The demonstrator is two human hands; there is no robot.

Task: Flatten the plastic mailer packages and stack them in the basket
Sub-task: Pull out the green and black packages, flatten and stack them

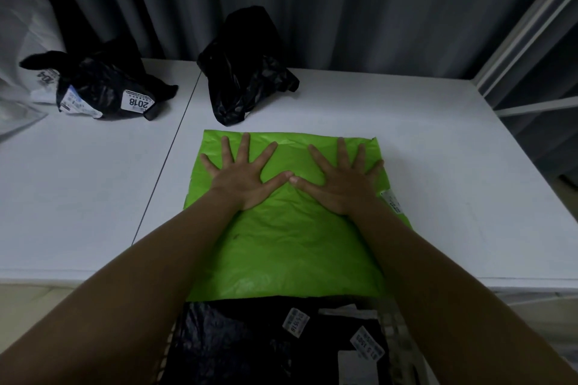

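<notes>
A bright green plastic mailer [287,241] lies flat on the white table [78,197], its near edge hanging over the table's front. My left hand [244,175] and my right hand [341,181] press down on its far half, palms flat and fingers spread, thumbs almost touching. Two crumpled black mailers sit further back: one with white labels [106,94] at the far left, another [244,72] just beyond the green one. Below the table's front edge, flat black mailers with labels [266,344] lie in the basket [397,328], whose rim shows only in part.
A white and grey crumpled bag [22,97] lies at the far left edge. Dark curtains [344,9] hang behind the table. A white shelf frame [528,40] stands at the right. A seam [169,162] runs between two table tops.
</notes>
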